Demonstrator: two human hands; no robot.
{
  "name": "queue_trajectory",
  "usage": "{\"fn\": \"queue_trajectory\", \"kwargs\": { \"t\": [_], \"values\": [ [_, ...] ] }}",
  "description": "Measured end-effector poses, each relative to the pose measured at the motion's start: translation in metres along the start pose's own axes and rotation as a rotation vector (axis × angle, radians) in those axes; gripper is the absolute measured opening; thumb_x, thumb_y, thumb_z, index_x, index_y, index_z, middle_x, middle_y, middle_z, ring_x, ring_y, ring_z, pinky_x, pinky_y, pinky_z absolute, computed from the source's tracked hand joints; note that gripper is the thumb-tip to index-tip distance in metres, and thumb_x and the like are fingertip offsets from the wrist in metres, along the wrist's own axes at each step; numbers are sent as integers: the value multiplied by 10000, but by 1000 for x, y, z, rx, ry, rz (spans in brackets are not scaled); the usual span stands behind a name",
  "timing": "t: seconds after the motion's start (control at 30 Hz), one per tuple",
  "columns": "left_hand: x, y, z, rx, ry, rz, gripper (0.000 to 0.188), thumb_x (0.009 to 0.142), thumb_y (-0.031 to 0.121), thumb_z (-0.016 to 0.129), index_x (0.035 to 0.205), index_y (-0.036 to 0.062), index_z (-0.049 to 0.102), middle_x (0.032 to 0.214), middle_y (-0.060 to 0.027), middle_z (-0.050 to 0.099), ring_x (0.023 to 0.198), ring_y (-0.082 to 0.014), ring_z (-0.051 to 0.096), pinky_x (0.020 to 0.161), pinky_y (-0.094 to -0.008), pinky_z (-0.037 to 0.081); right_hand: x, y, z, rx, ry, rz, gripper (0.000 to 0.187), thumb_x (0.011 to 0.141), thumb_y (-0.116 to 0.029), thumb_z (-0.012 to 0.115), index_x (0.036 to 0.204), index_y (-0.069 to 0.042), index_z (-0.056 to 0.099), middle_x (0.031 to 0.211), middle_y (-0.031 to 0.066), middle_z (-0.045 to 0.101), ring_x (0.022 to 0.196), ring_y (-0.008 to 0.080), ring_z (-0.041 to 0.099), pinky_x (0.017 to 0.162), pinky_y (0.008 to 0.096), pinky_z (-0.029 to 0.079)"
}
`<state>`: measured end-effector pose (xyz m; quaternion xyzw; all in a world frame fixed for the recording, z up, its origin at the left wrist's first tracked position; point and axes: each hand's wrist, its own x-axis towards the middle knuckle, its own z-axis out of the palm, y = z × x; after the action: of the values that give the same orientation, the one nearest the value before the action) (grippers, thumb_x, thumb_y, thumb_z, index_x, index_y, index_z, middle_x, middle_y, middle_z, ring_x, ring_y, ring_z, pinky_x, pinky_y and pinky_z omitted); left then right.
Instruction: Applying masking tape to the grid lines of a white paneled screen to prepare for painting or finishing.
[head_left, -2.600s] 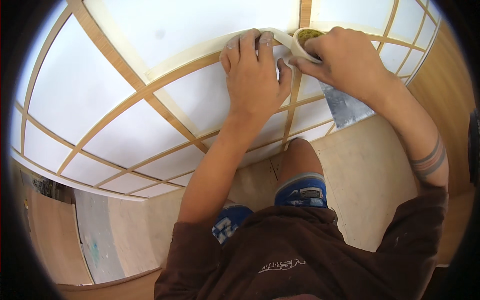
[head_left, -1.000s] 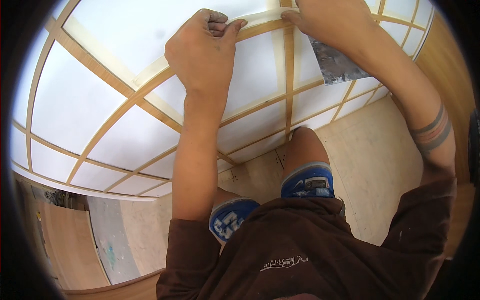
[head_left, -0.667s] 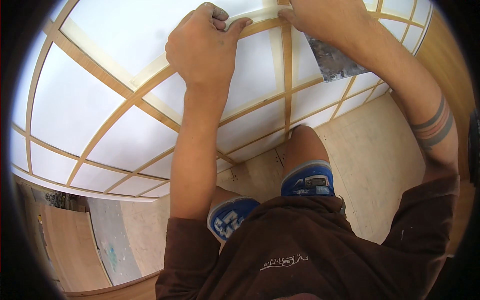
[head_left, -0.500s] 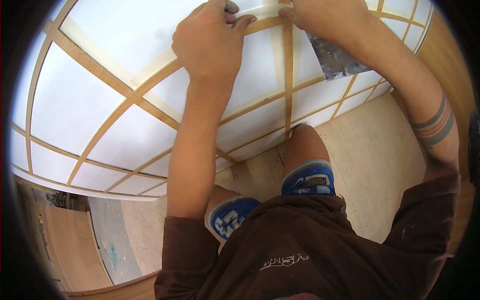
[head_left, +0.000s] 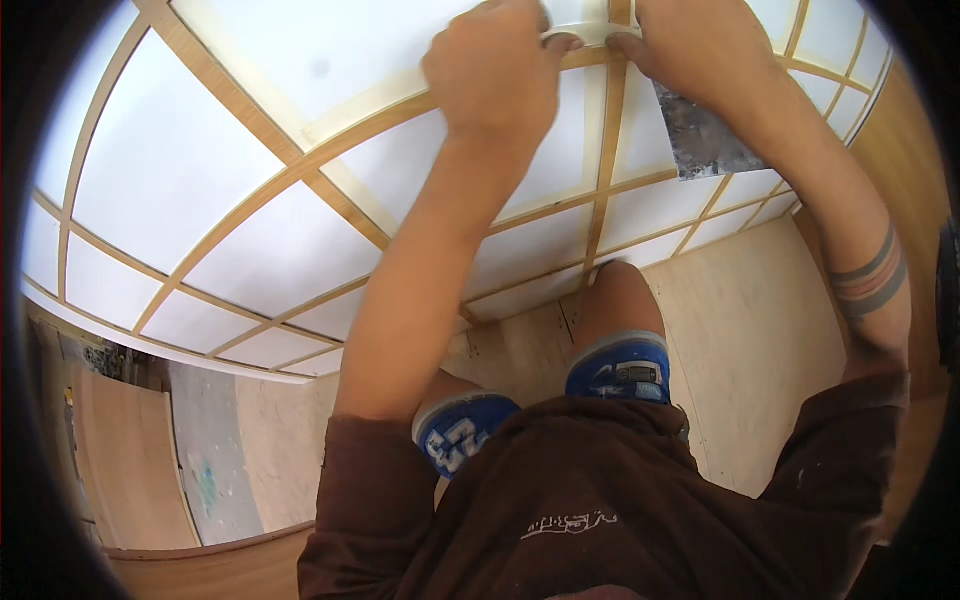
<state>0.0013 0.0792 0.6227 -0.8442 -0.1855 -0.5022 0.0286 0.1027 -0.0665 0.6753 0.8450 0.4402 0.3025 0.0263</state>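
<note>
Both hands nearer the top edge, left hand [head_left: 495, 75] and right hand [head_left: 700, 45] fingers pinching white tape strip [head_left: 590, 33] between them, over lattice screen [head_left: 250, 230]

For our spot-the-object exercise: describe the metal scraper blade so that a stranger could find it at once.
Start at the big white paper screen with its wooden lattice. Below the right hand lies the scraper blade: a flat, grey, smeared wedge, the only dark metal piece among pale panels.
</note>
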Motion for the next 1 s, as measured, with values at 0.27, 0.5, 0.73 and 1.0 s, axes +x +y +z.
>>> {"fn": "queue_trajectory", "kwargs": {
  "t": [0.27, 0.5, 0.73, 1.0],
  "values": [
    [-13, -36, -39, 39, 43, -114, 348, 717, 319, 991, 822, 72, 768, 731, -46, 765, 643, -205, 730, 615, -341, 558, -1, 0, -2, 49, -31, -53, 262, 957, -233, 632, 947, -17, 779, 866, 214, 779, 827, 380, 781, 754, 494, 630],
    [-15, -41, -40, -76, 93, -225, 357, 689, 300, 1005, 765, 60, 752, 700, -31, 743, 602, -188, 683, 588, -344, 533, -3, 3, -4, 86, 24, -103, 263, 943, -230, 635, 933, -10, 779, 866, 223, 778, 828, 382, 782, 750, 499, 629],
    [-7, -26, -11, -104, 154, -42, 371, 729, 318, 998, 743, 42, 751, 663, -24, 734, 556, -128, 651, 574, -272, 521, -3, 5, -6, 88, -14, -47, 314, 968, -277, 648, 944, 6, 782, 867, 226, 775, 848, 390, 781, 766, 500, 630],
    [-9, -26, -5, -99, 155, -1, 387, 725, 343, 997, 730, 53, 742, 656, -23, 734, 547, -143, 657, 567, -280, 517, -24, 4, -34, 67, -100, -78, 417, 1001, -369, 669, 926, 24, 787, 834, 231, 767, 834, 400, 776, 765, 492, 631]
  ]
}}
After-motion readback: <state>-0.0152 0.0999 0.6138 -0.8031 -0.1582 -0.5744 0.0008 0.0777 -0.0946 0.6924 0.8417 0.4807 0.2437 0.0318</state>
